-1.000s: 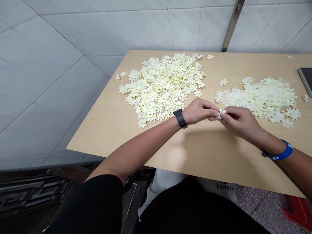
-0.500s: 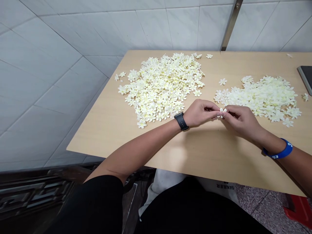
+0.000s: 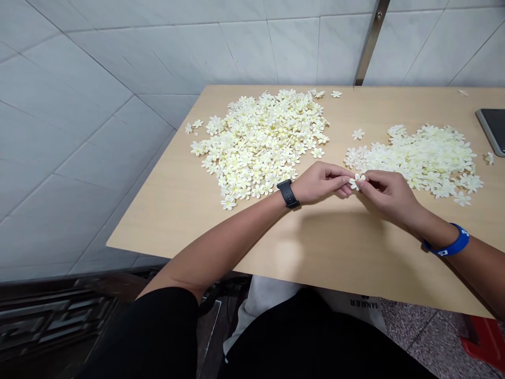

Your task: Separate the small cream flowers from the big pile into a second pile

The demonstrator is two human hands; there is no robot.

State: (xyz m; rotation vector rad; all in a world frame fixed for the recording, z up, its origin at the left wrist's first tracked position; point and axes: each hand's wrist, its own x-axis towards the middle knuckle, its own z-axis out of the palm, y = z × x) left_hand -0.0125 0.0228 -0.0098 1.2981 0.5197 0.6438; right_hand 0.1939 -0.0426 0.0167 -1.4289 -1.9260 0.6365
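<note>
A small white artificial flower (image 3: 356,182) with open petals is held up over the table between my two hands. My left hand (image 3: 319,182), with a black watch at its wrist, pinches the flower's left edge between thumb and fingers. From the other side, the thumb and forefinger of my right hand (image 3: 390,193) are closed on the same flower. A blue wristband (image 3: 452,243) circles my right wrist. Beyond my left hand spreads a large heap of cream-white flowers (image 3: 264,137). Behind my right hand lies a flatter pile of white flowers (image 3: 430,155).
The light wooden table (image 3: 165,210) stands against a tiled wall (image 3: 244,50). A dark phone-like device (image 3: 493,129) lies at its right edge. Single flowers lie scattered around both piles, one loose flower (image 3: 358,134) between them. A red object (image 3: 483,342) is on the floor.
The flower between my fingers has turned so that more of its face and petals show. My left fingertips have shifted slightly left, to its edge. The view has moved a little.
</note>
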